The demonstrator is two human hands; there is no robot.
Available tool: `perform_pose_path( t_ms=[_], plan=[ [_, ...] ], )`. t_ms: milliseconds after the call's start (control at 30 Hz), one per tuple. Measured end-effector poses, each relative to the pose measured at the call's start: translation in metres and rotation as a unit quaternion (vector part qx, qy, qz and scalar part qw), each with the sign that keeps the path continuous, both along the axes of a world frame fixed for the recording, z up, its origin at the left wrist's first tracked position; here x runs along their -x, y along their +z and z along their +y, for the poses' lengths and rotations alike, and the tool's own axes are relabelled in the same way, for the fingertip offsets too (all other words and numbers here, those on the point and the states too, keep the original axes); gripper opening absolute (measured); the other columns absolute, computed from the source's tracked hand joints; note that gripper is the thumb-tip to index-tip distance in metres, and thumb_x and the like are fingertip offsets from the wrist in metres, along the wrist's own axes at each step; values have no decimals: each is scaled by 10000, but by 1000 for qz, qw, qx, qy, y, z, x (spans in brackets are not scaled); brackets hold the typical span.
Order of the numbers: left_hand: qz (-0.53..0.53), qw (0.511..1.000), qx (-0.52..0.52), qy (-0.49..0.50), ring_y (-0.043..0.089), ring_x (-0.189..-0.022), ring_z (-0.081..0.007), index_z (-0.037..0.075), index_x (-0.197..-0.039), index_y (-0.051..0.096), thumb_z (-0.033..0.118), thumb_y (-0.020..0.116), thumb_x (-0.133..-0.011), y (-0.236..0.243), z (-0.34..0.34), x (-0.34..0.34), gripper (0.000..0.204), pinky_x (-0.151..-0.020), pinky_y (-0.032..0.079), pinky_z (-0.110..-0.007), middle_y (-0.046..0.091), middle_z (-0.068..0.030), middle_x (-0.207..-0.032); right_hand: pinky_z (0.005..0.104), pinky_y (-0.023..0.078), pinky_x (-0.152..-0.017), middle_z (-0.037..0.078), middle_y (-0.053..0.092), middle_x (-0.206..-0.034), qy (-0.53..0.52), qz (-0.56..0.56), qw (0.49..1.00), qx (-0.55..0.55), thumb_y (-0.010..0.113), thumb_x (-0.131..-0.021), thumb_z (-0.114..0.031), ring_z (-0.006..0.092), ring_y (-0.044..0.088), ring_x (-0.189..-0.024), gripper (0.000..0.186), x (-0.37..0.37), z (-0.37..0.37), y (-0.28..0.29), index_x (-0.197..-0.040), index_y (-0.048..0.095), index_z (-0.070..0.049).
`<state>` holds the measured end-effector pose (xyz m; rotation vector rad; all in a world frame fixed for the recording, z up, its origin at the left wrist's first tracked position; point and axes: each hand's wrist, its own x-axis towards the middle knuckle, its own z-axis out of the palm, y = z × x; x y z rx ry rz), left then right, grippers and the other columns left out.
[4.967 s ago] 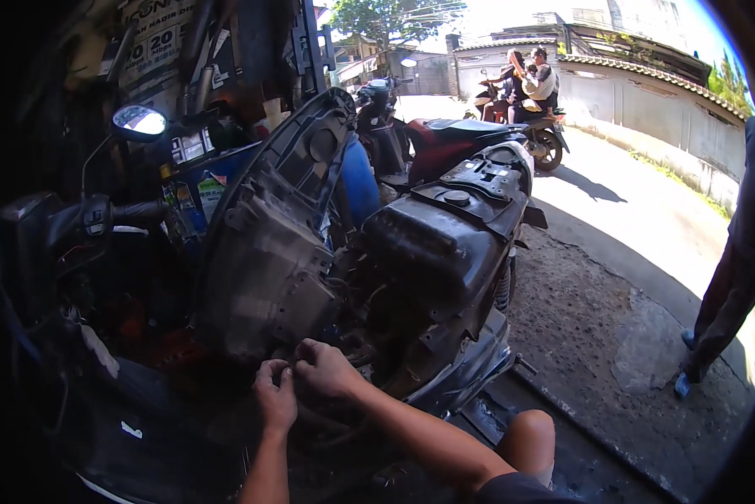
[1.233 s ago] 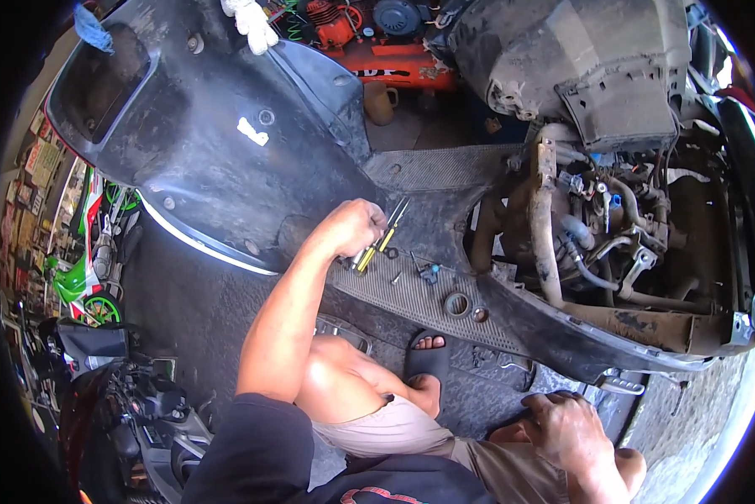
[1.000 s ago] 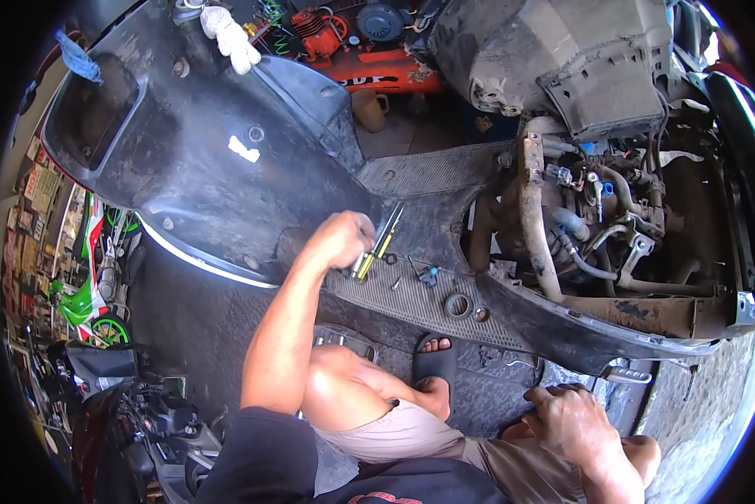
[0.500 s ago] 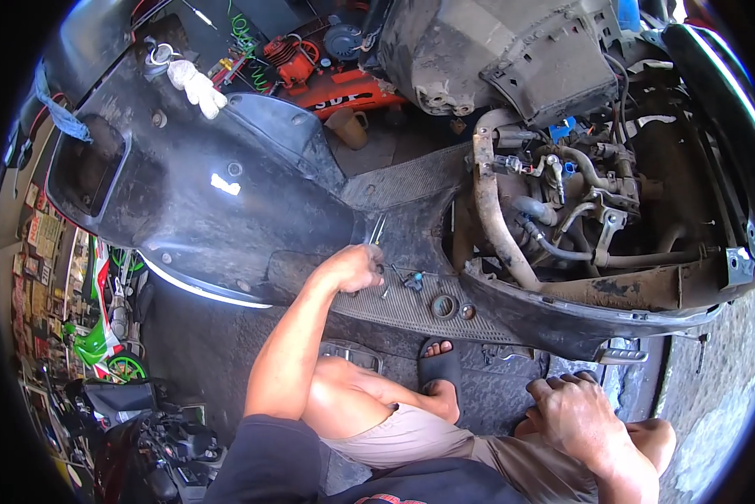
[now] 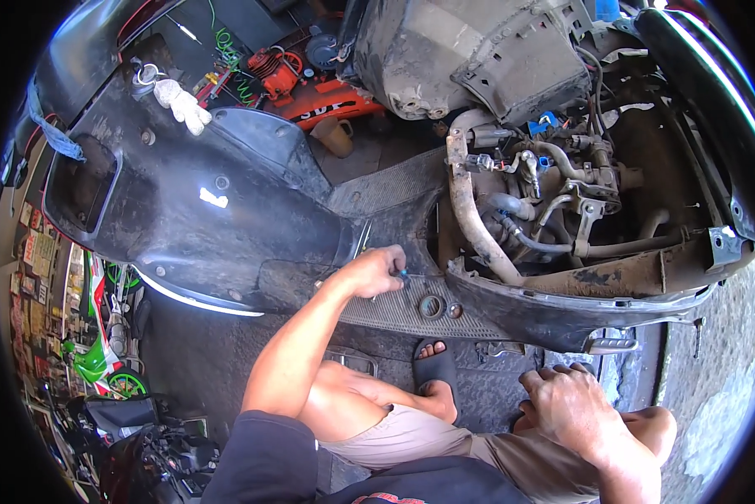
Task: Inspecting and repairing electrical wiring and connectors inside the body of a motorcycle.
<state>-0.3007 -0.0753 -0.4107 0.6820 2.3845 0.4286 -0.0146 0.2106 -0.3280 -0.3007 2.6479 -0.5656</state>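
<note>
Over the ribbed footboard (image 5: pixel 376 316) of a partly stripped scooter, my left hand (image 5: pixel 376 270) is closed, its fingers curled down around a small part. A blue bit (image 5: pixel 403 273) shows at its fingertips; the rest of that part is hidden. Beyond the hand lie thin metal tools (image 5: pixel 365 235), partly covered by it. A dark round ring (image 5: pixel 430 307) and a smaller ring (image 5: pixel 455 310) rest to the right of the left hand. My right hand (image 5: pixel 571 407) is curled above my right knee, apart from the scooter, with its palm side hidden.
To the right, the scooter's frame tube (image 5: pixel 470 210) and hoses are exposed. A grey-brown plastic housing (image 5: pixel 470 55) stands at the far side. Behind the footboard are a red compressor (image 5: pixel 327 101) and a mug (image 5: pixel 334 134). A green-and-white motorbike (image 5: pixel 96 361) stands at left.
My left hand has moved right along the footboard, from the thin tools onto the small blue part, now mostly covered. The view has shifted slightly; my right hand stays above the knee.
</note>
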Motion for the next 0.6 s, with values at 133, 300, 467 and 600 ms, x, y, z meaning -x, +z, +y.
perform_pose_path(
  t_ms=[133,300,467,600],
  plan=[
    [-162,959,-147,182,666,-774,-143,7,-1058,609,184,719,-910,19,-5,9,255,-676,528,-285,695,-89,-891,455,517,-893,173,724,-913,2,-9,1000,-11,671,-883,-231,345,705,-944,249,0,0,-1,-1010,644,-18],
    [-119,942,-221,221,664,-740,-126,8,-1152,627,228,691,-962,43,0,0,298,-640,528,-258,703,-87,-892,447,520,-875,179,727,-890,3,-1,1000,-9,672,-890,-257,363,705,-903,282,2,1,3,-1048,647,-26],
    [-132,891,-352,256,657,-736,-117,25,-1302,630,285,652,-1000,66,17,-13,399,-656,537,-254,703,-82,-904,477,550,-799,211,717,-813,-12,-10,1000,5,673,-894,-275,394,709,-826,305,4,2,-1,-1068,653,-25],
    [-73,858,-433,267,657,-750,-95,7,-1234,667,274,669,-990,85,39,-28,361,-662,530,-233,719,-52,-901,485,556,-794,219,716,-821,-18,-36,999,-15,669,-898,-298,401,709,-838,324,4,1,-4,-1084,657,-32]
  ],
)
